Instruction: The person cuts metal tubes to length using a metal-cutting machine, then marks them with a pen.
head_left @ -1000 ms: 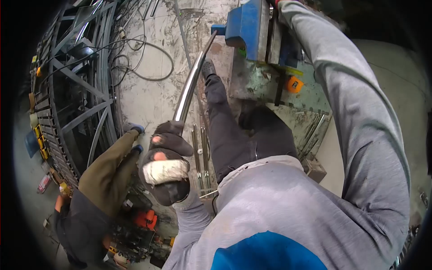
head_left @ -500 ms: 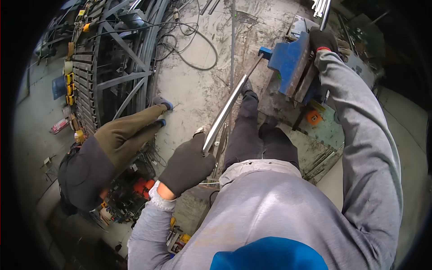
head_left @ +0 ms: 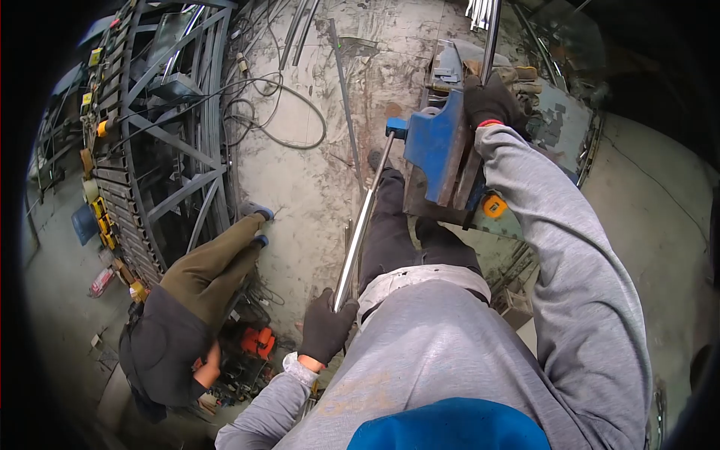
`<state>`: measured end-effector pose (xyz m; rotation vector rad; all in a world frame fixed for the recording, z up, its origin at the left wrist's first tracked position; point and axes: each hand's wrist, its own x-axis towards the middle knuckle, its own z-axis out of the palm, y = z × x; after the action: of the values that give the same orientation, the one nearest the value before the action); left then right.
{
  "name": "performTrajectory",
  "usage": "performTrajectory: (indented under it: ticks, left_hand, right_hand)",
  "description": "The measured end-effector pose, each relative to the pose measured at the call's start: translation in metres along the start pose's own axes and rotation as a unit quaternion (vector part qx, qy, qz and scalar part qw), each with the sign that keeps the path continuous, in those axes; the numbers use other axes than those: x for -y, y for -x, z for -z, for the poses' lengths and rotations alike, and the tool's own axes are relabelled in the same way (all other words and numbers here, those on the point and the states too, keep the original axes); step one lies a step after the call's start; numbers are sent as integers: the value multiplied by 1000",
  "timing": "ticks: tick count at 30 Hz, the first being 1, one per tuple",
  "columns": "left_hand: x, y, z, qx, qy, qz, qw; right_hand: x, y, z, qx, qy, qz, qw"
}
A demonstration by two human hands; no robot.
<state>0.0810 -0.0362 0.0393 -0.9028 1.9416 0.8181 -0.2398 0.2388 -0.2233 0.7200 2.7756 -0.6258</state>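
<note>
A blue bench vise (head_left: 436,150) stands in front of me, with a thin handle bar (head_left: 384,160) sticking out from its screw. Over the end of that bar sits a shiny metal tube (head_left: 355,253), slanting down toward my body. My left hand (head_left: 327,328), in a dark glove, is closed around the tube's near end. At the vise jaws, my right hand (head_left: 493,103), also gloved, is wrapped round a long metal bar (head_left: 491,41) that runs up past the top of the view. The glove hides where the bar meets the jaws.
An orange tape measure (head_left: 494,205) lies on the bench by the vise. To the left, another person (head_left: 169,337) bends over beside a steel frame (head_left: 180,135). A cable (head_left: 319,120) loops across the floor, and long metal bars (head_left: 298,34) lie farther off.
The view has shifted, so the vise sits lower and farther left. My left hand has swung the tube closer to my body, making it steeper. My right hand stays at the jaws.
</note>
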Motion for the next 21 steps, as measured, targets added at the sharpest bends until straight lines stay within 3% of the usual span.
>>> performTrajectory:
  ticks: [6, 10, 15, 21]
  left_hand:
    - [11, -2, -3, 6, 9, 8, 1000]
    - [64, -23, -37, -37, 2, -26, 999]
    - [105, -41, -64, -46, -2, -25, 999]
    - [143, -70, -94, -23, 1, 0, 1000]
  right_hand:
    - [1, 1, 2, 16, -5, -15, 1000]
    - [1, 1, 3, 17, -10, -21, 1000]
    - [-5, 0, -5, -21, 2, 2, 1000]
    - [-5, -9, -5, 1, 37, -6, 999]
